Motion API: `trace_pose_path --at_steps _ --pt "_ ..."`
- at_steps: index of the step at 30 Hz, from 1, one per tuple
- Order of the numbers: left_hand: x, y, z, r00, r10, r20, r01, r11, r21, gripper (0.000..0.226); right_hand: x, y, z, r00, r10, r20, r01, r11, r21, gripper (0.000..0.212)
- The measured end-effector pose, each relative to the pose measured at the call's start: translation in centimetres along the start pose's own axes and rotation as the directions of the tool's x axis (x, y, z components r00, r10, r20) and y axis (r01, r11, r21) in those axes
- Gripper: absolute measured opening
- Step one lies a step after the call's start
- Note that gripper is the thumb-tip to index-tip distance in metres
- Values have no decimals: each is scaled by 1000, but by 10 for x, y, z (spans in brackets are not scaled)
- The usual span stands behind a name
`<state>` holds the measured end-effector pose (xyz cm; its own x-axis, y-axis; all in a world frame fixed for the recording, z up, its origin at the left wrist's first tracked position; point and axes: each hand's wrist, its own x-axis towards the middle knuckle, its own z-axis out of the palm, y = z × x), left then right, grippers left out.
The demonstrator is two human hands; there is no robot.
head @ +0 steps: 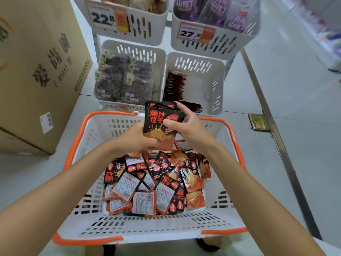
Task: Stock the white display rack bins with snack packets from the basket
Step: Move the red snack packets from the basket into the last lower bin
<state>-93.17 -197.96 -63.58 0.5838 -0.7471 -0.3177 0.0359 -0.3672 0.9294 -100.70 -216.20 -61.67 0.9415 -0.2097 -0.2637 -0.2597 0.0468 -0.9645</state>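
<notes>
A stack of black-and-orange foil snack packets [160, 124] is held between both hands above the basket. It stands nearly upright with its printed face to the camera. Its long axis runs from the hands up toward the rack, and the top edge leans away from the person.

The left hand [135, 139] grips the stack's lower left corner, fingers curled round it. The right hand [189, 130] pinches the right side, with the thumb pressed on the front and the fingers hooked over the top edge.

Below both hands is the white slotted plastic basket with orange rim [129, 230]. It holds a loose heap of the same packets [156, 183], some face up and some label side up.

Just beyond the right hand's fingertips is the lower right white rack bin [203, 85], with a row of matching packets [174, 85] standing on edge along its left wall. Beyond the left hand, the neighbouring white bin [160, 58] holds dark clear-bagged snacks [127, 78]. Two upper bins carry price tags.

Well left of the left hand stands a large brown cardboard box [36, 71]. The floor is pale grey tile [295, 89]. A metal strip [276, 137] runs across it to the right of the right hand.
</notes>
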Motion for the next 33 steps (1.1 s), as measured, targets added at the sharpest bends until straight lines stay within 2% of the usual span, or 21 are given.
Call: trace_pose_path --at_steps 4,6,8,10,12,14,16,17,19,20,22,24,26,27,28,33 --pt "26 27 -3 987 116 113 -126 988 85 40 12 -35 -46 974 108 200 -46 955 -291 110" --pt "54 44 -6 978 159 134 -181 970 165 49 20 -40 -63 970 97 225 -28 956 -291 89" --pt "92 58 -9 969 213 126 -240 931 275 61 32 -41 -76 994 -20 105 40 982 -185 62" --pt "131 75 -6 951 293 97 -308 872 380 68 48 -39 -94 989 -140 -53 132 983 -131 44" --pt "168 92 5 920 385 69 -377 829 414 61 65 -39 -115 957 -240 -163 209 960 -189 36" --pt "203 96 13 900 433 51 -410 801 437 59 84 -32 -138 915 -335 -226 242 903 -356 33" --pt "232 84 9 930 367 1 -305 769 562 90 104 -17 -159 881 -395 -260 225 834 -504 35" --pt "240 74 3 945 325 -41 -219 721 657 104 112 -9 -168 872 -407 -273 206 810 -550 37" --pt "244 44 -8 957 272 -101 -82 586 806 115 127 11 -179 864 -410 -293 165 779 -605 37" --pt "243 29 -12 968 230 -101 -39 534 844 119 138 23 -181 871 -399 -287 146 768 -623 35" --pt "237 5 -14 984 157 -85 -7 508 861 125 160 52 -182 920 -335 -204 122 739 -662 31" --pt "234 -13 -14 986 147 -75 -16 537 843 130 180 72 -182 990 -127 -60 59 765 -642 35" --pt "232 -21 -14 985 159 -67 -35 565 824 133 187 70 -185 989 140 43 -96 841 -532 47" --pt "233 -25 -13 983 169 -69 -41 576 816 134 189 66 -186 975 211 73 -154 872 -465 55" --pt "233 -27 -12 983 171 -70 -43 580 813 134 192 62 -186 968 233 95 -173 890 -423 59" --pt "236 -28 -11 982 166 -88 -28 591 806 136 207 57 -170 981 155 115 -67 832 -551 56"
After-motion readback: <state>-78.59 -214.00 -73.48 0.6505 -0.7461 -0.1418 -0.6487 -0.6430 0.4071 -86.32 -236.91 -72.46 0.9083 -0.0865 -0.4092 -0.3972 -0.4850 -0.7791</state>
